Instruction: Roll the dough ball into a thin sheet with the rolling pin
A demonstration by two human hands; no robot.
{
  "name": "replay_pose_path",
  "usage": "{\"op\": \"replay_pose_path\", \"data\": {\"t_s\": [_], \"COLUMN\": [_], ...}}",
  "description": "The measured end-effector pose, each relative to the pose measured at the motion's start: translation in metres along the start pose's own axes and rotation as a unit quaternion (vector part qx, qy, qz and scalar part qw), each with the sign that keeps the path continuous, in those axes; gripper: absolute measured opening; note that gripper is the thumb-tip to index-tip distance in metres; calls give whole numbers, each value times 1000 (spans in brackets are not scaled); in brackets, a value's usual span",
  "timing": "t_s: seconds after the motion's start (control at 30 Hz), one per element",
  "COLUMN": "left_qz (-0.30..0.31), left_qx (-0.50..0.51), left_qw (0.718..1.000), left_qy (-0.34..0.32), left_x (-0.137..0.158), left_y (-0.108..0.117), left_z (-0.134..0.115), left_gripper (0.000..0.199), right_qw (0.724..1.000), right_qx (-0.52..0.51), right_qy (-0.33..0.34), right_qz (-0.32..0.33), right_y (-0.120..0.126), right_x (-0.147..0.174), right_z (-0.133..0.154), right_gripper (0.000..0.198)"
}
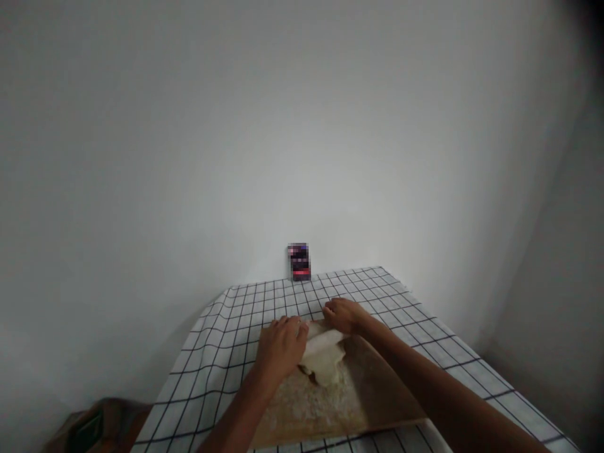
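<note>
A pale, uneven sheet of dough point(325, 366) lies on a floured wooden board point(302, 418). Its far part forms a raised, roll-like band between my hands; whether anything is inside that band, I cannot tell. My left hand point(284, 343) bends over the band's left end, thumb toward the dough and fingers pointing away from me. At the far right end, my right hand point(344, 314) is curled closed, knuckles up, touching the dough's edge. Its fingertips are hidden. A torn gap shows near the dough's lower left edge.
The board rests on a table with a white, black-checked cloth point(212, 365). A dark pixelated object point(299, 262) stands at the table's far edge against the pale wall point(302, 126). A brown box-like thing point(94, 425) is low at the left, below the table.
</note>
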State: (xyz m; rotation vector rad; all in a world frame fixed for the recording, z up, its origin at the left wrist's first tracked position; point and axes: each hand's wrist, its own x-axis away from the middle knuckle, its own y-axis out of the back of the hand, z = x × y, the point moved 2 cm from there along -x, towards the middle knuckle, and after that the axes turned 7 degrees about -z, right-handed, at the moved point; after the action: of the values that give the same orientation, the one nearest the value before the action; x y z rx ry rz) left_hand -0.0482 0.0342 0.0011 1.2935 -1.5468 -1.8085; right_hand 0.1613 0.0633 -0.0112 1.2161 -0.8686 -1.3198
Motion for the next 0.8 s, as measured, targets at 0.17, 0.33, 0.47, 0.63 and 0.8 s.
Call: {"op": "replay_pose_path", "data": {"t_s": [0.17,0.33,0.47,0.63,0.8], "left_qz": [21,52,62,57,18], "left_qx": [-55,-91,-100,-69,-47], "left_qw": [998,994,993,995,998], "left_qy": [34,24,4,-51,-41], "left_x": [-19,-22,-18,-11,-1], "left_y": [-7,-14,-10,-7,-3], "left_z": [16,18,13,8,-1], "left_gripper": [36,39,40,38,38], "right_qw": [999,999,999,999,997], "right_qx": [12,11,5,4,14], "right_qy": [-33,-37,-34,-41,-43], "right_qz": [26,15,2,-23,-56], "right_y": [-13,-16,-13,-10,-7], "right_x": [-27,-31,-25,-5,26], "right_z": [-2,-1,-2,-3,-1], "right_gripper": [30,30,35,36,41]}}
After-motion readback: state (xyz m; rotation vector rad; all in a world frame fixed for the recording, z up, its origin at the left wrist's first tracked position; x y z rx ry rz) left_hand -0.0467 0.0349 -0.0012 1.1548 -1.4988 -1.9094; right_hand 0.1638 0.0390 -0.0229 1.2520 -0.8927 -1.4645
